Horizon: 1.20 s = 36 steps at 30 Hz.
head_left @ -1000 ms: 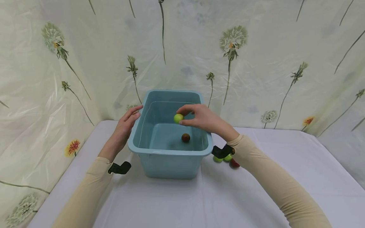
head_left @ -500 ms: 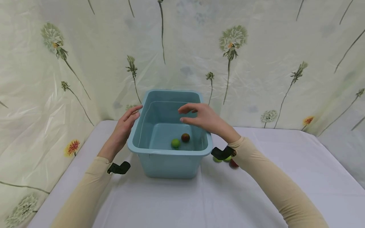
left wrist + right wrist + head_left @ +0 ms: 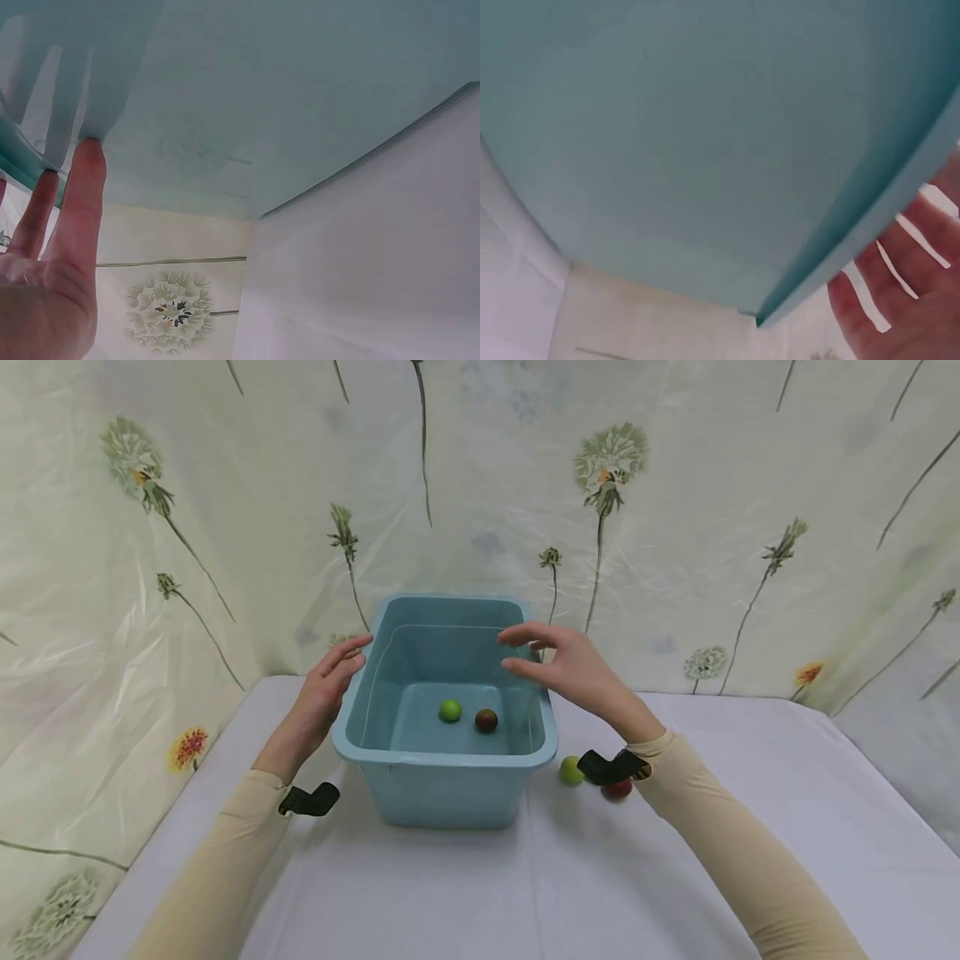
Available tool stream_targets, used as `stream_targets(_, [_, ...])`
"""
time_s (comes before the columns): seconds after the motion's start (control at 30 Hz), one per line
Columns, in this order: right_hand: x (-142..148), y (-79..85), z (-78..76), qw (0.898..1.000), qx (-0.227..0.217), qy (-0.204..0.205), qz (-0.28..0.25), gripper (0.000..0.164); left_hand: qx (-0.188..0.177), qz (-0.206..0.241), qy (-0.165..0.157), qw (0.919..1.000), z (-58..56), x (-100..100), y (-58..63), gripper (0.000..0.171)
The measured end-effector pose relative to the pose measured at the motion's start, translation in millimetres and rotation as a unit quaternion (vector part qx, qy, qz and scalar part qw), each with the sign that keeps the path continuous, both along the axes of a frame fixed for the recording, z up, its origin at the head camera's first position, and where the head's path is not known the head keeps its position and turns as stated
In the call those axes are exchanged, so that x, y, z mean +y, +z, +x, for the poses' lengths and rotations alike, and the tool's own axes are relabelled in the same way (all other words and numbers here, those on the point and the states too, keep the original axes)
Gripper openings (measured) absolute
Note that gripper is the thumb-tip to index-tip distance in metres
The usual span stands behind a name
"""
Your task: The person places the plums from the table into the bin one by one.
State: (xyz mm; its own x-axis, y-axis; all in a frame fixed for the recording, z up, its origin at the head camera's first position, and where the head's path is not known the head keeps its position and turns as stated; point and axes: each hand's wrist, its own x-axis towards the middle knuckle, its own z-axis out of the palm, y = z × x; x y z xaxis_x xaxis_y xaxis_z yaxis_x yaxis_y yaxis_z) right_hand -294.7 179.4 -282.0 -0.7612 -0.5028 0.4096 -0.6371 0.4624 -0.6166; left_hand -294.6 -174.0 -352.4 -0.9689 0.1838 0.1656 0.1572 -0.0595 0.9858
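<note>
- Right hand (image 3: pixel 566 667): unclasped (thumb and fingers parted), over the tub's (image 3: pixel 455 759) right rim.
- Left hand (image 3: pixel 318 697): fingers straight, touching the tub.
- Green ball (image 3: pixel 450 711), brown ball (image 3: pixel 486 721): inside, below-left of the right hand.

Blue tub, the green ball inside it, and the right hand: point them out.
Blue tub (image 3: pixel 450 759): head view, front rim.
Green ball (image 3: pixel 450 711): head view, its middle.
Right hand (image 3: pixel 576 668): head view, middle of the hand.

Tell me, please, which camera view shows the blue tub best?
The head view: it shows the blue tub almost whole, with its front wall, rim and interior, where a green ball and a brownish ball lie. Both wrist views show only parts of its outside wall and rim, close up; neither shows the interior.
</note>
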Motion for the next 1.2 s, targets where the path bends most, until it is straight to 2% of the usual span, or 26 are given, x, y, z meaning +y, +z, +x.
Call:
stream_targets(0.33, [25.3,-4.8,2.6,0.999,0.021,-0.042,-0.02,0.038,0.001,-0.007,0.002,1.0,2.0,-0.6,0.9,0.048])
stream_targets(0.6, [50.4,-11.4,4.8,0.998,0.014,-0.066,-0.001,0.038,0.002,-0.001,-0.001,1.0,0.9,-0.1,0.4,0.048])
stream_targets(0.9, [81.4,-18.4,11.7,0.996,-0.02,-0.08,0.035,0.037,0.001,-0.004,-0.008,1.0,0.1,-1.7,1.9,0.049])
stream_targets(1.2, [112.3,-33.3,20.6,0.991,-0.07,-0.088,0.072,0.038,0.004,-0.013,-0.013,0.9998,0.2,-3.1,2.4,0.048])
